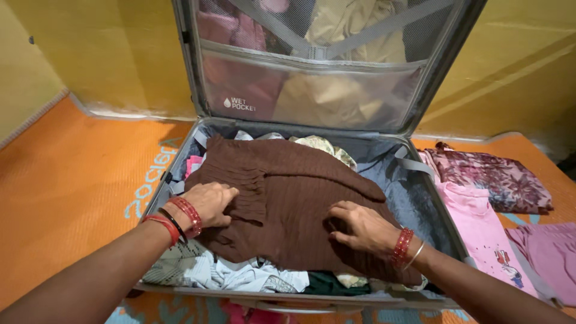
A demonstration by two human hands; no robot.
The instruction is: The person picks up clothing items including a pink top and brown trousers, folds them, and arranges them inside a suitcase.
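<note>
Hands [288, 219] flat on brown garment [294, 198]

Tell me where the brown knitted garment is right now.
In the head view, the brown knitted garment lies on top of the clothes in the open suitcase, centre frame, under the left hand and right hand.

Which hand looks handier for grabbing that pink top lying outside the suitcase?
Probably the right hand: it rests on the brown garment nearer the pink top, which lies beyond the suitcase's right rim. The left hand is across.
</note>
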